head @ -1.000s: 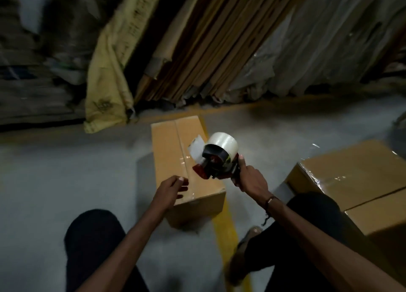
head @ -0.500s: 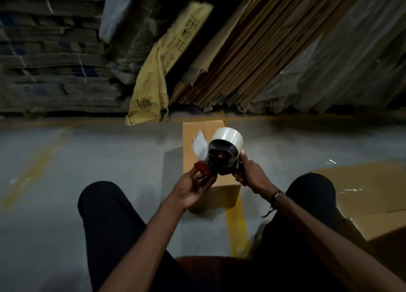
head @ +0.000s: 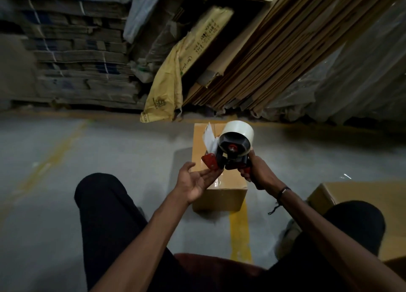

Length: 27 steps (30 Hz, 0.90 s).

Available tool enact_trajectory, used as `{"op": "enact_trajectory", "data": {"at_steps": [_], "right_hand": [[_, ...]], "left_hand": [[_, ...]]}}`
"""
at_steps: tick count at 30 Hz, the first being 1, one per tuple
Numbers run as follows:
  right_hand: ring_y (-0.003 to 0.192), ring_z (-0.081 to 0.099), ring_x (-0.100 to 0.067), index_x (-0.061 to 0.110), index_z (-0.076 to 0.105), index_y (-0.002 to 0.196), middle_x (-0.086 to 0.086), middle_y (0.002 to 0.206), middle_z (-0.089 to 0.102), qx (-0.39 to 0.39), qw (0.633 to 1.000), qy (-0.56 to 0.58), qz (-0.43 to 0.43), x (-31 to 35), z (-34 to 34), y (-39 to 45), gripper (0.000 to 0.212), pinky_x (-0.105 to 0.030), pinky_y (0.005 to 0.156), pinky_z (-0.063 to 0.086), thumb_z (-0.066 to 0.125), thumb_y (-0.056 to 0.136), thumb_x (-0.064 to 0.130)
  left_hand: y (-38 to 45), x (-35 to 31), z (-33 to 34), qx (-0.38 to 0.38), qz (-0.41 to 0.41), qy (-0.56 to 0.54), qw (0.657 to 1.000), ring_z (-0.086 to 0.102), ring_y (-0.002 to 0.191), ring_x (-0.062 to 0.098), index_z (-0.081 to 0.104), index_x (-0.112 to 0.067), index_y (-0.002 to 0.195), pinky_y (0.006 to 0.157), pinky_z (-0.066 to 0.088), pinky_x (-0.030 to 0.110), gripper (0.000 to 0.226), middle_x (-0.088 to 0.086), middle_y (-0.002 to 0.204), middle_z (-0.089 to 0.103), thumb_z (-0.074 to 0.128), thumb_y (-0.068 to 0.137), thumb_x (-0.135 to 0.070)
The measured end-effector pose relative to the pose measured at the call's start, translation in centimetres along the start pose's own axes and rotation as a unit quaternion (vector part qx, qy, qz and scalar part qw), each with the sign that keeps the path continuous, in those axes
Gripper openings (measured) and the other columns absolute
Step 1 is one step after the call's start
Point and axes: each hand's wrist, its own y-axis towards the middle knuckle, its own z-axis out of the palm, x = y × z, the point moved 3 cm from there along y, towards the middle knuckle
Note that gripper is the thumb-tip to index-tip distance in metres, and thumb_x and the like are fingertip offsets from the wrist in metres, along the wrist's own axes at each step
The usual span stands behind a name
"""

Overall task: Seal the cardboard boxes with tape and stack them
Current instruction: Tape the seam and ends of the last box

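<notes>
Hidden or cut off: the near top of the cardboard box (head: 219,182) is partly covered by both hands and the tape dispenser (head: 228,157); a second cardboard box (head: 351,193), right of the first, is cut by the frame edge and by a dark-clad knee. The dispenser handle is concealed inside the right hand (head: 257,173). Print on the yellow sack (head: 167,94) is too small to be read.

Materials and shapes: the dispenser is built of red and black plastic and carries a round roll of pale clear tape (head: 239,130); a loose, crumpled tape end is raised at its left. The first box is plain brown, oblong, its flaps closed, with a glossy strip seen near its front edge.

Grips: the right hand is clenched round the dispenser handle. The left hand (head: 193,182) is held palm up, released, its fingertips touching the red front end of the dispenser.

Surface and room: the first box is set on a grey concrete floor (head: 109,151), over a yellow painted line (head: 240,232). Beyond the box, flat cardboard sheets (head: 263,61) are leaned, and bundled flattened cartons (head: 72,50) are stacked to the left.
</notes>
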Motion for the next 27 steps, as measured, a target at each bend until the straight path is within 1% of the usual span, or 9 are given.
{"op": "enact_trajectory", "data": {"at_steps": [2, 5, 9, 16, 19, 21, 22, 25, 27], "right_hand": [[0.057, 0.049, -0.016, -0.006, 0.065, 0.091, -0.003, 0.065, 0.061, 0.007, 1.0, -0.008, -0.001, -0.1, 0.1, 0.6, 0.099, -0.029, 0.055, 0.04, 0.009, 0.099, 0.075], [0.056, 0.051, -0.017, -0.002, 0.065, 0.082, -0.006, 0.063, 0.062, 0.014, 1.0, -0.028, 0.002, -0.2, 0.6, 1.6, 0.096, -0.03, 0.055, 0.042, 0.007, 0.1, 0.073], [0.055, 0.056, -0.017, 0.004, 0.067, 0.076, -0.015, 0.067, 0.068, 0.026, 0.995, -0.091, 0.008, -1.0, 1.5, 3.6, 0.097, -0.032, 0.06, 0.047, 0.002, 0.1, 0.072], [0.051, 0.056, -0.015, 0.002, 0.066, 0.069, -0.017, 0.065, 0.067, 0.052, 0.986, -0.155, 0.031, -2.5, 2.9, 7.9, 0.097, -0.027, 0.064, 0.05, 0.0, 0.104, 0.063], [0.05, 0.057, -0.015, 0.003, 0.067, 0.068, -0.015, 0.064, 0.068, 0.056, 0.981, -0.18, 0.038, -4.2, 3.3, 10.7, 0.099, -0.03, 0.066, 0.051, -0.003, 0.103, 0.065], [0.05, 0.058, -0.016, 0.004, 0.067, 0.067, -0.013, 0.062, 0.068, 0.051, 0.979, -0.191, 0.044, -5.5, 3.5, 12.1, 0.1, -0.028, 0.064, 0.051, -0.003, 0.102, 0.065], [0.05, 0.06, -0.018, 0.003, 0.067, 0.067, -0.013, 0.061, 0.068, 0.052, 0.978, -0.196, 0.046, -6.4, 3.7, 13.0, 0.1, -0.027, 0.064, 0.05, -0.003, 0.102, 0.066], [0.053, 0.062, -0.023, 0.001, 0.067, 0.067, -0.01, 0.057, 0.067, 0.06, 0.974, -0.21, 0.066, -9.1, 4.1, 14.8, 0.101, -0.029, 0.065, 0.051, -0.003, 0.101, 0.066], [0.057, 0.064, -0.026, 0.004, 0.068, 0.076, -0.01, 0.06, 0.068, 0.072, 0.967, -0.232, 0.077, -11.2, 4.1, 15.7, 0.097, -0.035, 0.068, 0.053, 0.0, 0.099, 0.069]], "left_hand": [[0.4, -0.2, 0.4, -0.042, 0.03, 0.058, 0.997, 0.076, 0.087, 0.038, 0.053, 0.013, 0.131, 0.072, 0.065, 0.039, 0.055, 0.032, 0.119, 0.066, 0.054, 0.103, -0.034], [1.0, -0.8, 0.2, -0.117, 0.086, 0.149, 0.978, 0.076, 0.071, 0.025, 0.061, 0.005, 0.128, 0.055, 0.06, 0.027, 0.033, 0.026, 0.109, 0.071, 0.055, 0.105, -0.017], [2.0, -2.4, -1.4, -0.154, 0.104, 0.257, 0.948, 0.072, 0.074, 0.027, 0.064, 0.003, 0.119, 0.06, 0.061, 0.029, 0.022, 0.018, 0.086, 0.076, 0.051, 0.104, -0.006], [6.3, -5.3, -5.4, -0.226, 0.097, 0.331, 0.911, 0.076, 0.083, 0.03, 0.065, -0.003, 0.115, 0.062, 0.061, 0.036, 0.019, 0.017, 0.105, 0.077, 0.051, 0.103, -0.009], [9.3, -6.3, -7.3, -0.287, 0.154, 0.44, 0.837, 0.071, 0.08, 0.024, 0.071, -0.008, 0.107, 0.065, 0.056, 0.033, 0.012, 0.019, 0.107, 0.075, 0.062, 0.099, -0.008], [10.8, -7.1, -8.4, -0.319, 0.176, 0.517, 0.775, 0.071, 0.088, 0.027, 0.08, -0.009, 0.098, 0.069, 0.052, 0.033, 0.011, 0.016, 0.101, 0.076, 0.07, 0.091, -0.009], [11.6, -7.3, -8.8, -0.325, 0.175, 0.536, 0.759, 0.07, 0.09, 0.026, 0.082, -0.01, 0.093, 0.071, 0.05, 0.031, 0.01, 0.012, 0.096, 0.077, 0.073, 0.087, -0.01], [13.9, -7.5, -10.5, -0.33, 0.155, 0.561, 0.743, 0.069, 0.086, 0.019, 0.083, -0.018, 0.079, 0.064, 0.044, 0.022, 0.011, -0.001, 0.082, 0.075, 0.075, 0.085, -0.013], [14.6, -7.6, -12.5, -0.347, 0.141, 0.56, 0.739, 0.07, 0.082, 0.017, 0.081, -0.025, 0.071, 0.065, 0.051, 0.024, 0.016, -0.006, 0.076, 0.075, 0.076, 0.084, -0.018]]}}
